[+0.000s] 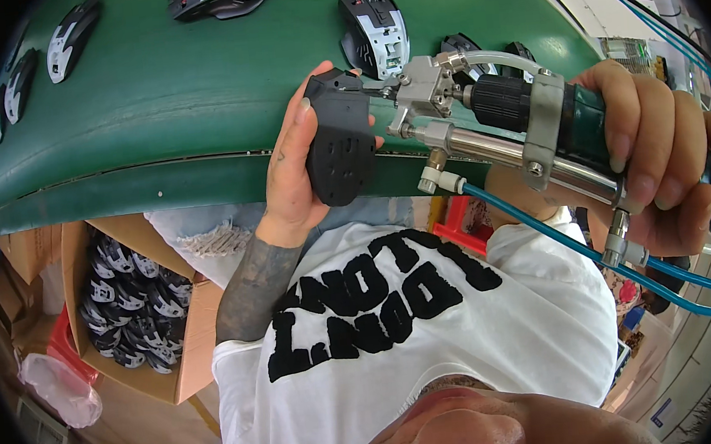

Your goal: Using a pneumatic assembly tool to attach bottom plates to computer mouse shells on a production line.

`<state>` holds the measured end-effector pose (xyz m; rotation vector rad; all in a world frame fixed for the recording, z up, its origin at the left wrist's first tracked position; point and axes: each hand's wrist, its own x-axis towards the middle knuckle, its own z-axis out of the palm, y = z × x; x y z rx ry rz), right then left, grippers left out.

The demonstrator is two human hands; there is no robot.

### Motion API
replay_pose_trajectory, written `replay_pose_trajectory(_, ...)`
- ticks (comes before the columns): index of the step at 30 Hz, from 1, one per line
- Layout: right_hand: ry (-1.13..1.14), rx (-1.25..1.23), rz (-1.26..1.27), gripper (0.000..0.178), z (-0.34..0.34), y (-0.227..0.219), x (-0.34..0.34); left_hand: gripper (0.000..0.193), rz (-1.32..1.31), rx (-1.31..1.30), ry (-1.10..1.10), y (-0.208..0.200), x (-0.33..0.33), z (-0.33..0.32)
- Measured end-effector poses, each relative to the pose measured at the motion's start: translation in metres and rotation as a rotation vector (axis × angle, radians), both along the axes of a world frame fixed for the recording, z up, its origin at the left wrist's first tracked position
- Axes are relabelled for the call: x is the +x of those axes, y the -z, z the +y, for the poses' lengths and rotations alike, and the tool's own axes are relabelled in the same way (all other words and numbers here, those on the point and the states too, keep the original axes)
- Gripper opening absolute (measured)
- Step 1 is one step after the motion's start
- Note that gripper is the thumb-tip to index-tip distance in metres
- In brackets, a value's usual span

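My left hand (288, 177) is wrapped round a computer mouse (340, 144), its plain black underside facing up. From the right, my right hand (658, 144) grips a powered screwdriver (503, 103) with a metal screw-feeding head and a steel air cylinder clamped alongside. The driver's thin tip reaches the upper end of the mouse; I cannot tell whether it touches the mouse or sits in a hole. Beyond my hands, another mouse (376, 35) with a black and silver-white shell lies on the green belt (194, 84).
More mice, such as one mouse (74, 40) at the far left, are scattered over the belt. At the lower left stands a cardboard box (198, 339) full of mice. Blue air hoses (540, 237) run from the driver to the right. A red stool (459, 226) shows below the belt.
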<state>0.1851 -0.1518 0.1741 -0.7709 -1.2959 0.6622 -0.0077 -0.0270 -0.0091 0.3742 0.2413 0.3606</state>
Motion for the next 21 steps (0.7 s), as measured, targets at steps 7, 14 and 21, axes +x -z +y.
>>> replay_pose_trajectory(7,-0.053,0.041,0.082,0.027,0.0,0.005,-0.001,0.06,-0.004,-0.005,0.012,-0.002,0.001,0.0)
replay_pose_trajectory(14,0.121,0.132,0.098,0.025,0.021,0.017,-0.034,0.059,-0.001,-0.032,0.027,-0.003,-0.001,0.001)
replay_pose_trajectory(21,0.097,0.234,0.186,0.023,-0.004,-0.001,-0.035,0.055,-0.073,-0.071,-0.102,0.001,0.002,-0.001)
